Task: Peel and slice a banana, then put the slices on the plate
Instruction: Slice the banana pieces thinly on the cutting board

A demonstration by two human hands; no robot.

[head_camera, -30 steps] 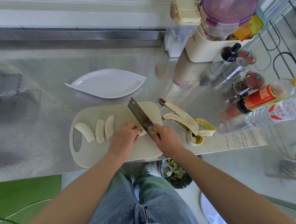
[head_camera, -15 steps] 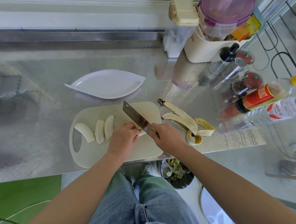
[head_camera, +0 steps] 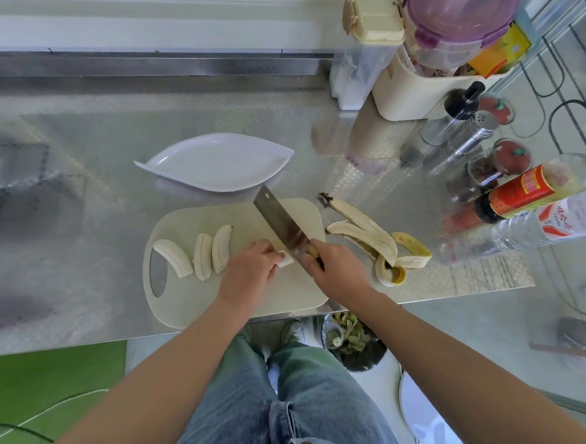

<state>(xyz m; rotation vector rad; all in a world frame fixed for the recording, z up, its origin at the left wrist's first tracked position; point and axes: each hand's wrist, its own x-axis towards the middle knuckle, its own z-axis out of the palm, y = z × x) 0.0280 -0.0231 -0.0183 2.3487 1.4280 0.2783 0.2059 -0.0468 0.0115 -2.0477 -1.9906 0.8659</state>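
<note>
Our steel counter [head_camera: 81, 174] carries a cutting board [head_camera: 183, 304]; from it, a white plate [head_camera: 216, 162] at 12 o'clock, banana peel [head_camera: 369, 233] at 3, bottles [head_camera: 526, 191] at 2

Head-worn wide-angle view, looking steeply down, close over the counter [head_camera: 77, 243]

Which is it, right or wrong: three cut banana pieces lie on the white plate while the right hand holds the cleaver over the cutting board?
Wrong in one respect: the head view shows the three cut banana pieces lying on the cutting board, not the white plate. The right hand does hold the cleaver over the board.
</note>
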